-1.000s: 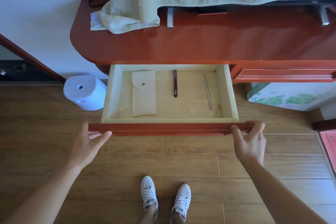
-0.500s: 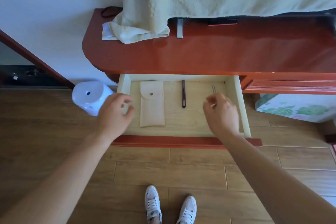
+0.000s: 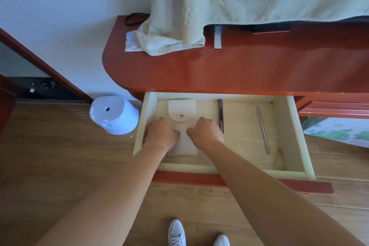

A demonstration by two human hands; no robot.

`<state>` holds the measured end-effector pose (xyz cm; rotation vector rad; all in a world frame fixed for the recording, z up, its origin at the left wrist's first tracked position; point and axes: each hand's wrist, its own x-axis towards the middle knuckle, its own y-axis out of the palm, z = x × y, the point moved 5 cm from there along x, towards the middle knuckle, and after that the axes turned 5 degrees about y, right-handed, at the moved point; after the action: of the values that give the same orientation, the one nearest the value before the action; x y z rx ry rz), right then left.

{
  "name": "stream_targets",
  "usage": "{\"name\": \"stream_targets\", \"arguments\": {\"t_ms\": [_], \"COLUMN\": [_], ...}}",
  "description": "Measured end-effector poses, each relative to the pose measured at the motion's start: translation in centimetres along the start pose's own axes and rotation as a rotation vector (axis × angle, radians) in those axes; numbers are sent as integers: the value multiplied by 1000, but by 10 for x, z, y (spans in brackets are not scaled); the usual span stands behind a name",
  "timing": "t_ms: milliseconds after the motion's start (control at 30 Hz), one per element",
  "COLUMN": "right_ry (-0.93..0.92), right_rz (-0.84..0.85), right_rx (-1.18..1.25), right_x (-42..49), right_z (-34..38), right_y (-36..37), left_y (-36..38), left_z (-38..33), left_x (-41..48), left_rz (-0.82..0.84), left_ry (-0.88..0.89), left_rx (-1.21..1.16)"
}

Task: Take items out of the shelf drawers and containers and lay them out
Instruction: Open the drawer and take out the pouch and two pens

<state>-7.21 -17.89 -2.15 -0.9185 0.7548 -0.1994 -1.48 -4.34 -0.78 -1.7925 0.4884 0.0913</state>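
Pouch (image 3: 180, 109) in drawer (image 3: 241, 146), directly under both hands; left hand (image 3: 162, 136) and right hand (image 3: 205, 132) palms down, fingers curled, gripping its sides.

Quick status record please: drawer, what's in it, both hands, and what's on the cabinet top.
drawer: pulled open under the red cabinet top
pouch: cream, snap flap shut, flat at drawer's left
left hand: grips pouch's left edge
right hand: grips pouch's right edge
dark pen: lying just right of pouch
metal rod: lying farther right, untouched
cabinet top: pale cloth draped at back
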Motion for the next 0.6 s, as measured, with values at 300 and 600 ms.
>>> {"name": "stream_targets", "arguments": {"t_ms": [300,600], "right_ry": [109,101], "right_rz": [72,52], "right_rx": [385,531], "right_x": [-9,-46], "right_z": [1,-1], "right_y": [-2,-36], "left_y": [6,-33], "left_z": [16,8], "left_x": [-4,-52], "left_rz": [30,-87], "left_ry": [-101,-137], "left_rx": [-372,-559]}}
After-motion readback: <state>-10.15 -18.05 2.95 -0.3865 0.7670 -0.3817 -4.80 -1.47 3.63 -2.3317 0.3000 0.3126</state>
